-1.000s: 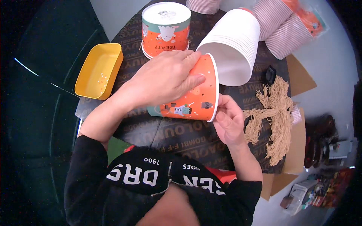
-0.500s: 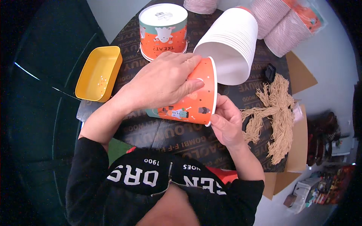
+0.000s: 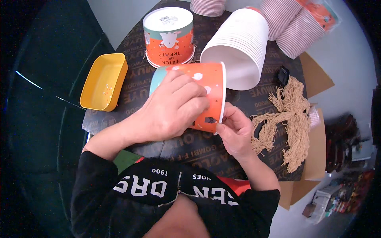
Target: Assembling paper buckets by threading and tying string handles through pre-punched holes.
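An orange and teal paper bucket [image 3: 217, 85] with a white rim lies tilted on its side, its mouth facing right. My left hand [image 3: 174, 105] rests across its printed wall, fingers curled in; whatever they may pinch is hidden. At the lower part of the rim, my right hand [image 3: 237, 131] grips the edge between thumb and fingers. Just beyond stands an upside-down bucket [image 3: 168, 39] of the same print, white base up, with pale cord ends around its lower rim. To the right of it lies a nested stack of white buckets [image 3: 238, 43], open end toward me.
A yellow tub [image 3: 101, 85] with small bits inside sits at the left table edge. On the right, a bundle of beige cords [image 3: 293, 123] lies beside a small black object [image 3: 283, 75]. Wrapped bucket stacks [image 3: 301, 35] stand far right, near an open cardboard box [image 3: 315, 150].
My left hand has slid down the bucket's wall, and its fingers, stretched over it before, are now curled. My right hand keeps its hold on the rim.
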Tool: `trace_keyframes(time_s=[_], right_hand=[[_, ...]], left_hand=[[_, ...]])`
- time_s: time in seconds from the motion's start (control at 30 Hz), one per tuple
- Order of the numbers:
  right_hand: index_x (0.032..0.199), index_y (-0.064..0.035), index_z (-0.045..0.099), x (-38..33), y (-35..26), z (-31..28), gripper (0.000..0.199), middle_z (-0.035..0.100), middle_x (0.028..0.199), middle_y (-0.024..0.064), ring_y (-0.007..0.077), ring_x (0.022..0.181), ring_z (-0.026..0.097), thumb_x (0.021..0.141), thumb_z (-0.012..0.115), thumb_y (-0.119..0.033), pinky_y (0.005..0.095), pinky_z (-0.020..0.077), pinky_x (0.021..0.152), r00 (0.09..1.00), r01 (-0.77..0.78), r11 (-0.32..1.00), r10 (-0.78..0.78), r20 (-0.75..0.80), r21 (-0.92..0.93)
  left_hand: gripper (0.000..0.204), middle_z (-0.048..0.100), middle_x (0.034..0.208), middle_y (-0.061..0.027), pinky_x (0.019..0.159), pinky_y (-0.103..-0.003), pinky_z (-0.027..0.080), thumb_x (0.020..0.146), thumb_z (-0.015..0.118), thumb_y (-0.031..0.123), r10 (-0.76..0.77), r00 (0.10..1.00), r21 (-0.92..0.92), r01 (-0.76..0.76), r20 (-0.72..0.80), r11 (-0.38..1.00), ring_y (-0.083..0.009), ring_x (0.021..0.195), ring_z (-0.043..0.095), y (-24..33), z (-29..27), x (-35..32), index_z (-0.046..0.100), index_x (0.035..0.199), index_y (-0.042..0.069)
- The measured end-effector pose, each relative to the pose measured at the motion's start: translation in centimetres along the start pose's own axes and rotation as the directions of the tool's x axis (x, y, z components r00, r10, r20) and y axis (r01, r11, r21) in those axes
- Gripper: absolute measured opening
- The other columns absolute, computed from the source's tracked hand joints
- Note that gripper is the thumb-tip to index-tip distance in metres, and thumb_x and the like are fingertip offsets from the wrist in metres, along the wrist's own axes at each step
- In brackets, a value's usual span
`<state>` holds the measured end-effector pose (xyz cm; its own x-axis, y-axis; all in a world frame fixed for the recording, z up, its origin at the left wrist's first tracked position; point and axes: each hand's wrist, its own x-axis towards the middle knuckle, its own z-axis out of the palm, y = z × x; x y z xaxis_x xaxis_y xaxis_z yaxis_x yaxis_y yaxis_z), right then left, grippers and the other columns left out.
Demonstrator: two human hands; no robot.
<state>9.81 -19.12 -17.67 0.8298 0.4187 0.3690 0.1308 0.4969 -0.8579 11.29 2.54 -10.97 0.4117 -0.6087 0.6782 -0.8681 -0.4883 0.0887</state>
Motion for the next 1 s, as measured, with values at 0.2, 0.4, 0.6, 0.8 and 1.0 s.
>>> trace_keyframes(time_s=[0.2, 0.4, 0.6, 0.8, 1.0], right_hand=[[0.111, 0.0037, 0.055, -0.1, -0.1, 0.8, 0.02, 0.056, 0.103, 0.0035, 0.0074, 0.089, 0.057, 0.091, 0.06, 0.005, 0.0234, 0.0476, 0.078, 0.991, -0.095, 0.995, 0.09, -0.1, -0.043], [0.104, 0.0022, 0.057, -0.5, 0.6, 1.1, 0.021, 0.057, 0.097, 0.0057, 0.0102, 0.08, 0.056, 0.086, 0.065, 0.008, 0.0244, 0.0477, 0.07, 0.985, 0.096, 0.88, -0.153, -0.086, -0.465], [0.102, 0.0012, 0.059, -0.4, 0.6, 1.3, 0.024, 0.058, 0.092, 0.0099, 0.0149, 0.071, 0.057, 0.081, 0.067, 0.008, 0.0267, 0.0484, 0.064, 0.957, 0.213, 0.732, -0.29, -0.012, -0.647], [0.102, 0.0003, 0.059, -0.4, 0.1, 1.6, 0.026, 0.06, 0.094, 0.0115, 0.0175, 0.069, 0.058, 0.079, 0.069, 0.008, 0.0285, 0.0495, 0.061, 0.946, 0.253, 0.649, -0.323, 0.041, -0.717], [0.102, 0.0001, 0.06, -0.3, 0.2, 1.8, 0.027, 0.06, 0.093, 0.0119, 0.0183, 0.068, 0.058, 0.078, 0.069, 0.008, 0.0286, 0.0496, 0.06, 0.945, 0.27, 0.632, -0.32, 0.073, -0.727]], left_hand=[[0.034, 0.063, 0.113, -0.0153, 0.098, -0.055, 0.043, 0.069, 0.077, 0.005, -0.11, 0.994, 0.101, 0.109, 0.011, 0.989, -0.0332, 0.104, 0.061, 2.6, 0.5, -0.9, 0.059, 0.097, 0.005], [0.035, 0.062, 0.11, -0.0174, 0.099, -0.056, 0.044, 0.069, 0.075, 0.008, -0.123, 0.98, 0.16, 0.148, -0.156, 0.976, -0.0341, 0.105, 0.063, 3.3, 2.7, -1.8, 0.061, 0.099, 0.0], [0.031, 0.064, 0.106, -0.0174, 0.099, -0.057, 0.044, 0.07, 0.073, 0.009, -0.129, 0.971, 0.187, 0.167, -0.2, 0.968, -0.0344, 0.103, 0.064, 3.8, 3.2, -2.0, 0.062, 0.097, 0.0], [0.028, 0.065, 0.104, -0.0166, 0.101, -0.057, 0.043, 0.069, 0.072, 0.009, -0.134, 0.97, 0.194, 0.174, -0.204, 0.965, -0.0337, 0.103, 0.065, 4.1, 3.2, -2.1, 0.063, 0.094, 0.0], [0.026, 0.066, 0.101, -0.015, 0.1, -0.059, 0.043, 0.069, 0.075, 0.003, -0.157, 0.962, 0.191, 0.201, -0.222, 0.961, -0.0341, 0.1, 0.066, 4.4, 3.2, -2.3, 0.062, 0.091, 0.002]])
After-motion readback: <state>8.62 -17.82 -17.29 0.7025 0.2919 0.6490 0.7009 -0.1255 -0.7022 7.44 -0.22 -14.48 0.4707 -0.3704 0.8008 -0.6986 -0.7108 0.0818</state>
